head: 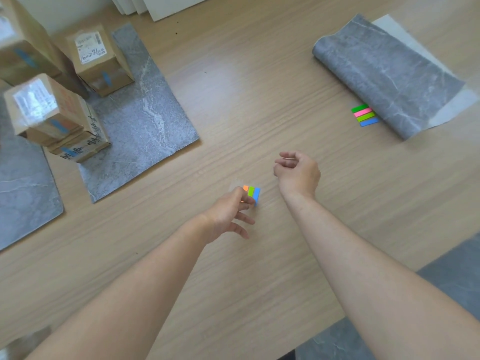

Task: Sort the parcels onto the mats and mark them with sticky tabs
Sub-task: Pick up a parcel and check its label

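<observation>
Three sticky tabs (251, 194) are pinched in your left hand (225, 214) at centre. Cardboard parcels (100, 62) stand at 10 o'clock, beside and on grey mats (145, 120). Your right hand (298, 174), at 2 o'clock of the left, is curled; whether it holds anything cannot be told.

Both my bare forearms reach forward, my left hand (228, 213) pinching the sticky tabs (251, 193) between thumb and forefinger with its other fingers spread loose, my right hand (298, 172) just beside it, fingers curled inward, its hold unclear.
</observation>
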{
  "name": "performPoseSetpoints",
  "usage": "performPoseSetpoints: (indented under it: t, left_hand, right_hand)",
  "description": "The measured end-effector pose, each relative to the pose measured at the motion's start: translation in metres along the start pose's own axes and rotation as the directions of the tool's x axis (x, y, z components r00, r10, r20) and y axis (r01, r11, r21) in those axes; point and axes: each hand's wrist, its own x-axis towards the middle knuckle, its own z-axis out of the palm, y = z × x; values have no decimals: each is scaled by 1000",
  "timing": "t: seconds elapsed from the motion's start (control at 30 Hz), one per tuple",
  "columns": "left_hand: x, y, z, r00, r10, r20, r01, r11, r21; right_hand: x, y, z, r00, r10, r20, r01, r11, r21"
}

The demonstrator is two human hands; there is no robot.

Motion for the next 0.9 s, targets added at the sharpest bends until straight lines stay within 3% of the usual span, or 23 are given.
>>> performPoseSetpoints:
  t: [0.07,0.2,0.47,0.53,0.63,0.77,0.9]
  left_hand:
    - [-1,-1,2,999,37,-23,-39,998,-54]
    - [-7,3,-3,964,217,-152,-246,947,-207]
    - [-38,-5,-29,906,261,-333,-357,894,-270]
    - [-40,-14,-33,899,258,-354,-359,898,-256]
    - [-35,-30,-32,872,299,-387,-372,919,-129]
    - [-15,-47,-25,854,333,-400,-370,929,-16]
    - [2,-52,-18,853,317,-415,-367,929,-44]
  right_hand:
    - [-9,-2,-5,1000,-22,16,20,992,124]
    - [-30,-6,-14,987,-109,121,67,949,309]
    - [-60,-25,-18,968,-149,201,58,915,399]
    - [-61,-19,-19,967,-179,180,115,942,315]
    - [-56,2,-18,930,-285,231,300,954,-30]
    - [-45,39,0,810,-267,523,493,792,-359]
    - [-33,50,22,798,-205,566,512,727,-458]
